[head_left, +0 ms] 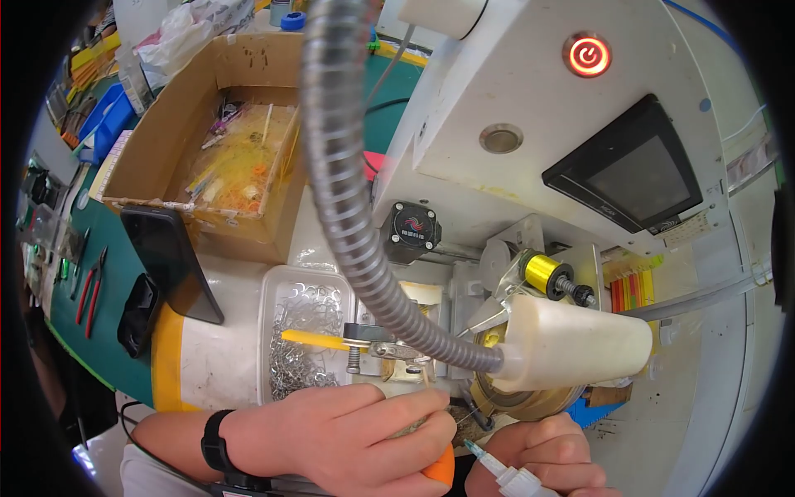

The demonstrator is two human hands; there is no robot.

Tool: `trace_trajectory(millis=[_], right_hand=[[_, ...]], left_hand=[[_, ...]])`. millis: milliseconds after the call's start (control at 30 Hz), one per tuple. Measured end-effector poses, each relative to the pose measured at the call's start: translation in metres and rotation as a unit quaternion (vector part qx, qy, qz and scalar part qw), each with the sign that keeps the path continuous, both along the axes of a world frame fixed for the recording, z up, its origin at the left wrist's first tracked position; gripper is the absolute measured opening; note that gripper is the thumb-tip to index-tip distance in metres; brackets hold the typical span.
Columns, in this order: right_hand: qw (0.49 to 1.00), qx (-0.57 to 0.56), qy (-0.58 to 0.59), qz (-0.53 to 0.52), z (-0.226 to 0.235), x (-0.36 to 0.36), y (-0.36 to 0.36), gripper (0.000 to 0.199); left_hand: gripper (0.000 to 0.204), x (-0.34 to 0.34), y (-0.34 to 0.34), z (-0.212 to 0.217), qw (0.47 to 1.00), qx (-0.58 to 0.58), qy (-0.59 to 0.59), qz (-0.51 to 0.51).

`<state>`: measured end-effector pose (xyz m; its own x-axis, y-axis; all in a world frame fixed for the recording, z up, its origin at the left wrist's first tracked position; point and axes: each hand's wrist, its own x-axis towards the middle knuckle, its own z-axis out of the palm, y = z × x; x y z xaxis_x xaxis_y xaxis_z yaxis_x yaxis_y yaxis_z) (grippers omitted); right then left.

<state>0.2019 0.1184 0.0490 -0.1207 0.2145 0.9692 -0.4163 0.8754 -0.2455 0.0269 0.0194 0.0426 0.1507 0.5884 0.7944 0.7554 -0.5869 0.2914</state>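
Down at the lower edge we have both hands close together under the white cylinder (580, 344) of the machine; our left hand (348, 435) lies across the frame with its fingers (414, 406) curled shut around an orange-handled tool (440, 468), only the orange butt showing beneath the palm, so we cannot tell what its tip is; our right hand (546, 455) is closed on a small syringe (497, 468), whose long axis runs from lower right up to upper left, the needle tip (469, 446) pointing toward the left hand and the brass-coloured round part (505, 402) just above; the tip sits between the two hands, nearer the right one that carries it, and just below the dark wire loop (472, 414) by the left fingertips; a grey corrugated hose (348, 207) sweeps down from the top into the cylinder; a clear tray of metal clips (302, 331) rests on the bench (215, 348) just beyond the left wrist, which wears a black band (217, 443).
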Motion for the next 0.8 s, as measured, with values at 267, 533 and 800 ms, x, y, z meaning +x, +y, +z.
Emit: trace_trajectory(millis=[267,533,800], right_hand=[[0.999,-0.032,-0.006,-0.008,-0.013,0.010,0.003,0.028],[0.999,-0.025,-0.042,0.003,0.002,0.006,-0.005,0.037],[0.999,-0.047,0.017,-0.017,0.004,0.005,-0.009,0.034]], left_hand=[[0.014,0.004,0.001,-0.003,0.999,0.026,0.018,0.006],[0.014,0.007,0.000,-0.006,0.999,0.026,0.006,0.017],[0.016,0.005,-0.001,-0.004,0.999,0.025,0.033,0.020]])
